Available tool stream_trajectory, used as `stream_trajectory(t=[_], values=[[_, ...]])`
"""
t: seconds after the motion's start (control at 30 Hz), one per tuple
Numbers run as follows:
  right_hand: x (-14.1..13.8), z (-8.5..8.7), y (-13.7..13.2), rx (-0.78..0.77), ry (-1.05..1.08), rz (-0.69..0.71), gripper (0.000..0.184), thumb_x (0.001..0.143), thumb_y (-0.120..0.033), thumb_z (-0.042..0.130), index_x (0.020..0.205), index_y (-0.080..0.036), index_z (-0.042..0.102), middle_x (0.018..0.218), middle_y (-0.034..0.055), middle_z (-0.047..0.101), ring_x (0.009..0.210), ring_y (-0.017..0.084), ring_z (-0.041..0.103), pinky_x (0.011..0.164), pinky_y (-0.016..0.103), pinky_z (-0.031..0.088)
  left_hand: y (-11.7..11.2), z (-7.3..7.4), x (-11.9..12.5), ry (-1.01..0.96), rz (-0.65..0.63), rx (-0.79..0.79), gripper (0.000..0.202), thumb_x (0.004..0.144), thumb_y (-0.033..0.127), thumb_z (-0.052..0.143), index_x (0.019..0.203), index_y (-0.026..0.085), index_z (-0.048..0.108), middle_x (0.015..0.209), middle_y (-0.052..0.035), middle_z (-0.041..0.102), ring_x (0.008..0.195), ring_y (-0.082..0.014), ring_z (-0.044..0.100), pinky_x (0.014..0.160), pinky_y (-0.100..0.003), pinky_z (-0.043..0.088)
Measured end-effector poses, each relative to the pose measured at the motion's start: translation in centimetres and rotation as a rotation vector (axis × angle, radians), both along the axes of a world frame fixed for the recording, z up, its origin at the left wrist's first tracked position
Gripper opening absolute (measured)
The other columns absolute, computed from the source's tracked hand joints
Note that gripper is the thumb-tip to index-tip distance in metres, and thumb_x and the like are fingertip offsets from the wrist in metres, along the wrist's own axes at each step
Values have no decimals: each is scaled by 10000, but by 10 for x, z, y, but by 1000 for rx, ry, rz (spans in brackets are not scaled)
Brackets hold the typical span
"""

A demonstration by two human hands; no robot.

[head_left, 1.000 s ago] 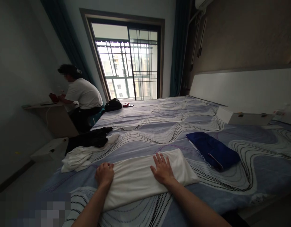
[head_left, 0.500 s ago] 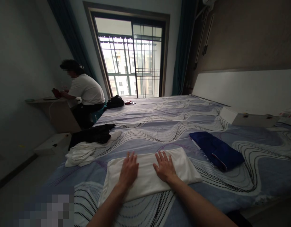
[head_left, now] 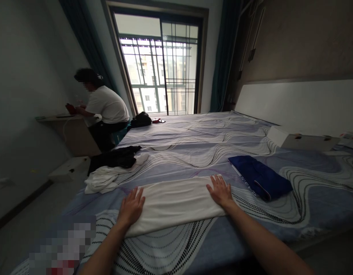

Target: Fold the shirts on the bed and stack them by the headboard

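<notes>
A white cloth garment (head_left: pixel 176 202), folded into a long flat strip, lies on the patterned bedsheet (head_left: pixel 176 156) right in front of me. My left hand (head_left: pixel 132 206) rests flat on its left end, fingers spread. On its right end lies my right hand (head_left: pixel 220 191), also flat with fingers apart. Neither hand grasps anything. The exact kind of garment cannot be told from its folded shape. To the right, apart from my right hand, is a folded dark blue garment (head_left: pixel 259 177).
A crumpled white garment (head_left: pixel 103 179) and a black one (head_left: pixel 116 157) lie at the bed's left edge. A white box (head_left: pixel 305 140) stands near the headboard (head_left: pixel 302 103). A person (head_left: pixel 104 107) sits at a small desk (head_left: pixel 64 120), far left. A black bag (head_left: pixel 141 119) lies at the far edge.
My hands have slid apart, from the middle of the white garment out to its two ends. The view has tilted slightly.
</notes>
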State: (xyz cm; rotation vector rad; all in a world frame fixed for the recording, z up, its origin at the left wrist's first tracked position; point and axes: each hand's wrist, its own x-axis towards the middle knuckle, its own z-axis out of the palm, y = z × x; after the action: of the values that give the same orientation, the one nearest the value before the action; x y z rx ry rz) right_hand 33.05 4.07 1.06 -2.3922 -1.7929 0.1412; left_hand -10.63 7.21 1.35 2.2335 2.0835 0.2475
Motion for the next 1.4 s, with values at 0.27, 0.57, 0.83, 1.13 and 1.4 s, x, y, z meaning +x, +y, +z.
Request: stream_trajectory(t=[0.27,0.57,0.83,1.13,1.4], values=[[6,4,-9,26,-10,-103,558,1023,-284,248,1572,-246,338,1663,55,237,1525,353,150,1170,682,68,-14,-3,-37,-552,133,168,549,935,408,341,1353,187,620,1422,-75,615,1359,-253,518,1162,-405,376],[-167,23,-69,71,188,629,733,984,-516,356,1589,-113,265,1666,125,177,1546,333,31,1200,610,-86,-15,-4,-40,-957,208,275,462,889,358,437,1231,178,690,1339,-85,671,1291,-254,570,1159,-424,376],[-295,28,-81,120,353,828,866,864,-390,558,1568,0,238,1645,231,185,1533,358,121,1238,557,30,-16,-12,-44,-1021,198,352,429,853,295,445,1174,173,701,1273,-94,699,1241,-248,601,1144,-424,395],[-309,20,-54,213,689,591,645,829,-153,515,1468,-72,474,1508,184,493,1430,291,407,1198,444,275,-16,-8,-44,-976,231,324,451,831,268,436,1195,182,688,1298,-85,685,1254,-247,592,1148,-424,388],[-220,61,-16,502,1764,-9,379,830,-499,613,938,-148,709,813,45,741,844,247,682,772,340,548,-19,1,-40,-906,230,259,480,827,270,440,1240,184,669,1343,-85,657,1296,-252,563,1164,-433,369]])
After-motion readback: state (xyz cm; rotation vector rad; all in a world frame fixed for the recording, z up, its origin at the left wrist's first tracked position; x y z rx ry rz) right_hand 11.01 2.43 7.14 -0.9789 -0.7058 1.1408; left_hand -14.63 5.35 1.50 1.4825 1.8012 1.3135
